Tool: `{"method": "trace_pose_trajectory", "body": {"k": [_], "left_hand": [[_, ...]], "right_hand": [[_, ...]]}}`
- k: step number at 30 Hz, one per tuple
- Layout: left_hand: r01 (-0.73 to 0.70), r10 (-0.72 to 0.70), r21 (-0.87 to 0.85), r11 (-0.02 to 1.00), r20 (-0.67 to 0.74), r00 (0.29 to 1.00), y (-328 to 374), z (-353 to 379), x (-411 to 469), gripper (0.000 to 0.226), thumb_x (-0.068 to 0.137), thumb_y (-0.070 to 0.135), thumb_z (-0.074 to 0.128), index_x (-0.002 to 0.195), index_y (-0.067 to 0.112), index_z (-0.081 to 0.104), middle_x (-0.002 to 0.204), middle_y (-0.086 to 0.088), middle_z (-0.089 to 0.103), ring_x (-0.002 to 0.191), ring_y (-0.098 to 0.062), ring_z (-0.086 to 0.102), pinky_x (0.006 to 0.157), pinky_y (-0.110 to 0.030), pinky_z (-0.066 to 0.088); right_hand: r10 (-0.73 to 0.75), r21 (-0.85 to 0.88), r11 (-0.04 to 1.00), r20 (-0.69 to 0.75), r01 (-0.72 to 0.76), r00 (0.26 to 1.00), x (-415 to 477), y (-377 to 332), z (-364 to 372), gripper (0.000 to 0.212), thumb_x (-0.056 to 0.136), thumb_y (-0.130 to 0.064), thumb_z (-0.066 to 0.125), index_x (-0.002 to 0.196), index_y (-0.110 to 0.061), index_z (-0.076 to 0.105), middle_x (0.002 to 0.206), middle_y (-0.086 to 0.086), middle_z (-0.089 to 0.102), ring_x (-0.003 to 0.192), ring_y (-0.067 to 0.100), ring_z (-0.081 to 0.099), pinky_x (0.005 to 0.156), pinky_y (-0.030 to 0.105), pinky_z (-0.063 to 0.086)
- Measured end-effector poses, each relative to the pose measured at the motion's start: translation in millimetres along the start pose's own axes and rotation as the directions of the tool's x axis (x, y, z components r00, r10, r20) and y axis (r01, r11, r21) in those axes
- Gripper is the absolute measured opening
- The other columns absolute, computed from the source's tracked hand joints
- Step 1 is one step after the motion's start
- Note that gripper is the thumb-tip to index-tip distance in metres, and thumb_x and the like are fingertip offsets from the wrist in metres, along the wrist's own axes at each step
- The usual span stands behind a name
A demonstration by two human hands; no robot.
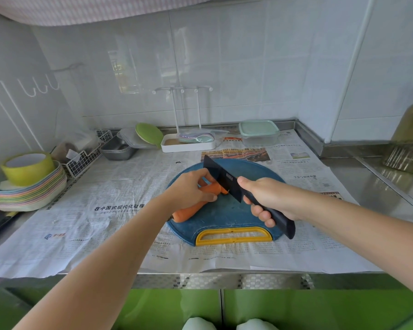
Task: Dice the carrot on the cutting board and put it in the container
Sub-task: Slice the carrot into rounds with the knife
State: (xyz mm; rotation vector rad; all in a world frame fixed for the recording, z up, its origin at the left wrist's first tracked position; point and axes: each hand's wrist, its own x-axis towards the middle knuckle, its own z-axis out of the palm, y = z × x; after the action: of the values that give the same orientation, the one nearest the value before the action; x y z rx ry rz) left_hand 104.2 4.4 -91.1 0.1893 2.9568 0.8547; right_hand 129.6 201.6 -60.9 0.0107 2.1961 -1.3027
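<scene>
An orange carrot (186, 213) lies across the round blue cutting board (227, 210), which has a yellow handle at its front edge. My left hand (188, 190) curls over the carrot's middle and holds it down. My right hand (270, 198) grips the dark handle of a black cleaver (224, 178). Its blade stands at the carrot's far end, just beside my left fingers. A clear container with a pale green lid (259, 132) sits shut at the back of the counter, right of centre.
Newspaper (105, 210) covers the steel counter. A stack of pastel plates (26, 196) with a green tape roll stands at left. A wire basket (81, 160), metal trays (117, 148) and a white rack tray (188, 144) line the back. A bottle (410, 136) stands far right.
</scene>
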Motion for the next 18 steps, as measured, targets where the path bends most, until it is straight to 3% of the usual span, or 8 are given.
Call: {"method": "trace_pose_trajectory", "body": {"k": [11, 18], "left_hand": [[0.021, -0.021, -0.001, 1.0, 0.024, 0.999, 1.7, -2.1, 0.5, 0.03, 0.085, 0.033, 0.068, 0.108, 0.031, 0.049, 0.107, 0.01, 0.048, 0.098, -0.011, 0.046, 0.078, -0.023, 0.035], [0.02, -0.02, -0.005, 1.0, 0.026, 0.999, 2.0, -2.9, 0.3, 0.035, 0.085, 0.033, 0.068, 0.115, 0.027, 0.051, 0.106, 0.009, 0.049, 0.097, -0.012, 0.047, 0.078, -0.023, 0.035]], "right_hand": [[0.013, -0.021, 1.0, -0.006, -0.013, 1.0, -1.4, -3.3, -0.9, 0.048, 0.102, -0.054, 0.032, 0.087, -0.011, 0.045, 0.047, 0.0, 0.039, 0.034, 0.011, 0.034, 0.035, 0.019, 0.033], [0.008, -0.053, 0.999, -0.005, -0.008, 1.0, -2.6, -2.7, -0.1, 0.049, 0.102, -0.056, 0.031, 0.084, -0.012, 0.045, 0.046, -0.001, 0.041, 0.036, 0.011, 0.035, 0.036, 0.02, 0.034]]}}
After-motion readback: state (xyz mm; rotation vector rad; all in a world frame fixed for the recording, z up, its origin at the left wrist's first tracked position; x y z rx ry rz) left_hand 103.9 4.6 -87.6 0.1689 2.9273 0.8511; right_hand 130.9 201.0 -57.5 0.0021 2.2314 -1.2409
